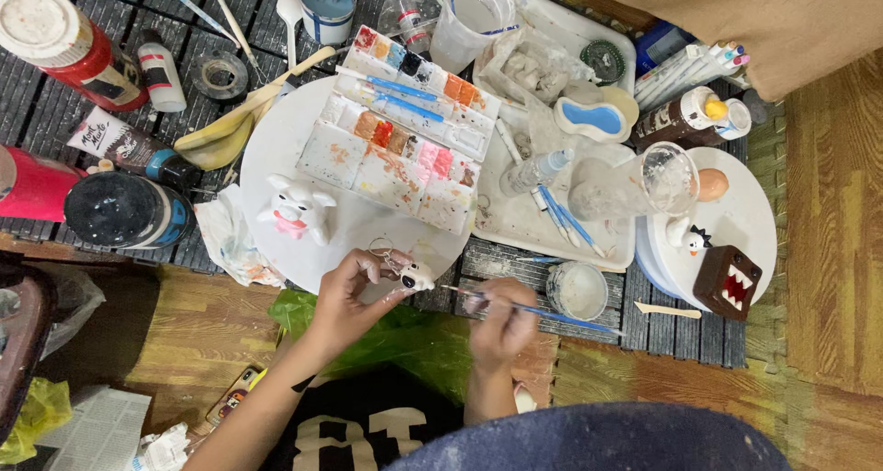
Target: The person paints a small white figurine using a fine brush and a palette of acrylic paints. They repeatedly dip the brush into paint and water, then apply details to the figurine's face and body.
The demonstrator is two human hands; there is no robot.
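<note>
Two hands work at lower centre: the left hand pinches a small white figurine on a keyring, while the right hand grips a thin blue paintbrush whose tip touches it. Above lies a rectangular white paint palette on a round white board.

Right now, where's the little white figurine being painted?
In the head view, the small white figurine is pinched in the left hand, at the near edge of the round white board, just left of the brush tip.

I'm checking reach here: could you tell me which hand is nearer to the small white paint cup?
Right. The right hand, holding a blue brush, sits just left of the small white paint cup. The left hand, holding a small white figurine, is farther left.
</note>
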